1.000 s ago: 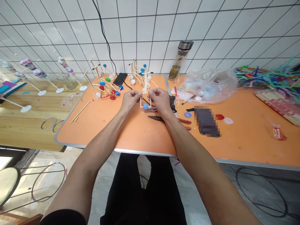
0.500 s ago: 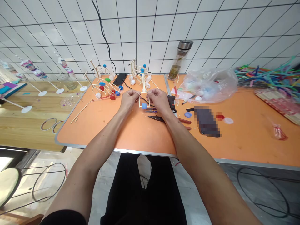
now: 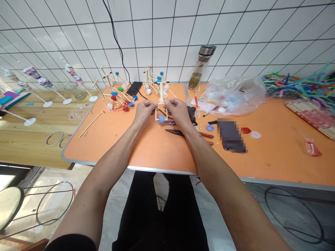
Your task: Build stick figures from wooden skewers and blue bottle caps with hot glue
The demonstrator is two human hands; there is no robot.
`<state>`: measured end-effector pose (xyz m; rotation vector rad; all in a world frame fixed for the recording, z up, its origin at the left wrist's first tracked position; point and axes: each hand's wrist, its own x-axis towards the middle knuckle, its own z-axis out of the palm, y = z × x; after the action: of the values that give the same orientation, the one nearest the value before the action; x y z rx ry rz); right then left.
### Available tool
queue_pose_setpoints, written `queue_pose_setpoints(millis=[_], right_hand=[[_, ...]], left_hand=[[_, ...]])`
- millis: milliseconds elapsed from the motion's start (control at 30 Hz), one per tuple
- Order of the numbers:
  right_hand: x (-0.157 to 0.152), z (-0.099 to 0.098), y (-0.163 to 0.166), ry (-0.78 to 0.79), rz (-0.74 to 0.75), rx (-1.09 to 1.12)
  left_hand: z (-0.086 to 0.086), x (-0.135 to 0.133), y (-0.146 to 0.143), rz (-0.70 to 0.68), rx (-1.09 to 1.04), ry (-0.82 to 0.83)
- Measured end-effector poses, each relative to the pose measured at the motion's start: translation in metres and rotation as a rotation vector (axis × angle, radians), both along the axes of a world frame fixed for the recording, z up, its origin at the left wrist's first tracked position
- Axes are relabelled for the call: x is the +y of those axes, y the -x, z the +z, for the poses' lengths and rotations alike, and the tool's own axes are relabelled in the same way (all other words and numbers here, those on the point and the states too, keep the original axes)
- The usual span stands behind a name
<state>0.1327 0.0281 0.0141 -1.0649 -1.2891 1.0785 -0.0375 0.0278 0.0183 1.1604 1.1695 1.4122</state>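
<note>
Between both hands stands a small frame of thin wooden sticks (image 3: 161, 96), with a blue bottle cap (image 3: 161, 119) on its near crossbar and a dark-tipped bar at its top. My left hand (image 3: 145, 111) pinches the frame's left side with thumb and fingers. On the opposite side my right hand (image 3: 176, 110) pinches it the same way. Small purple-handled scissors (image 3: 169, 123) lie just behind the cap, partly hidden. Pliers with red-brown handles (image 3: 206, 135) lie partly beneath my right forearm. A black tool, perhaps a glue gun (image 3: 192, 115), sits right of my right hand.
Similar stick-and-cap models (image 3: 119, 94) stand at the back left, near a black phone (image 3: 134, 89). A glass bottle (image 3: 200, 68) leans by the wall beside a clear plastic bag (image 3: 235, 94). A pixelated dark object (image 3: 231, 136) lies to the right. Loose sticks (image 3: 91, 123) lie left.
Both hands keep their pinch on the stick frame. The frame and view shift only very slightly; nothing is taken up or let go.
</note>
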Motion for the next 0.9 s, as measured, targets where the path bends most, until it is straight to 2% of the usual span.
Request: queue_pose_setpoints(millis=[367,900], right_hand=[[-0.0001,0.001,0.0019,-0.002,-0.059,0.031],[0.0024,-0.0036,0.0005,-0.016,-0.007,-0.01]], left_hand=[[-0.0015,-0.0042,0.0011,-0.074,-0.02,-0.002],[-0.0009,-0.0005,0.0023,-0.009,0.002,-0.009]])
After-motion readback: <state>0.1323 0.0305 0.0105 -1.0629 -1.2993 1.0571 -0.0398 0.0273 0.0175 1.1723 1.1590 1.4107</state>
